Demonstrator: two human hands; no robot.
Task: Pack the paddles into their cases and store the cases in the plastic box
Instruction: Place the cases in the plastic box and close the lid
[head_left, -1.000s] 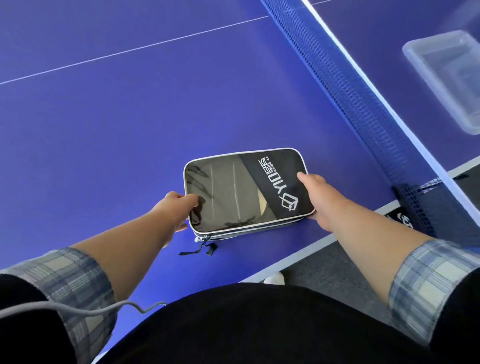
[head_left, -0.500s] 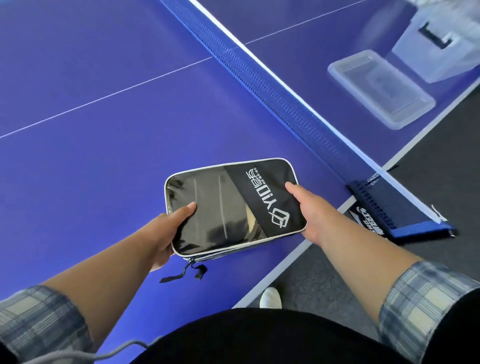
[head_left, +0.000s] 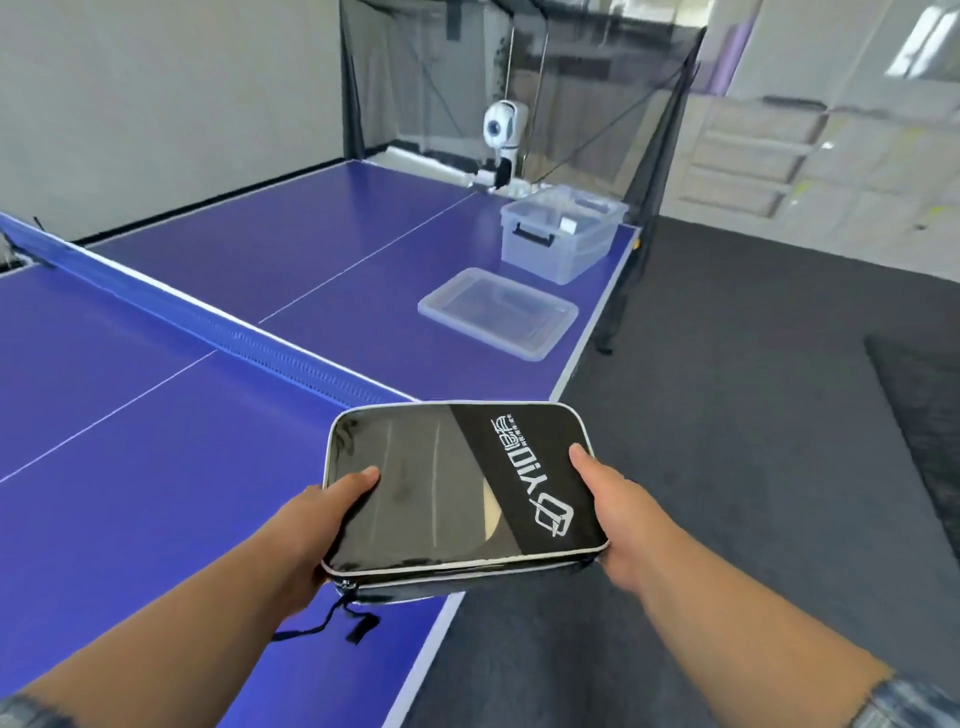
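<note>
A black zipped paddle case (head_left: 441, 493) with grey piping and white lettering is held level in the air over the near edge of the blue table (head_left: 156, 441). My left hand (head_left: 317, 530) grips its left end, thumb on top. My right hand (head_left: 618, 514) grips its right end the same way. A zip pull cord hangs below the case's left corner. The clear plastic box (head_left: 561, 236) stands open on the far half of the table near its right edge. Its lid (head_left: 496, 312) lies flat in front of it. No paddle is visible.
The blue net (head_left: 208, 327) crosses the table between me and the box. A white ball machine (head_left: 501, 140) and a dark catch net stand at the table's far end. Dark grey carpet (head_left: 727, 467) lies to the right of the table.
Both hands have lifted the case off the table and carried it to the right past the table edge. The view has swung up toward the box and lid.
</note>
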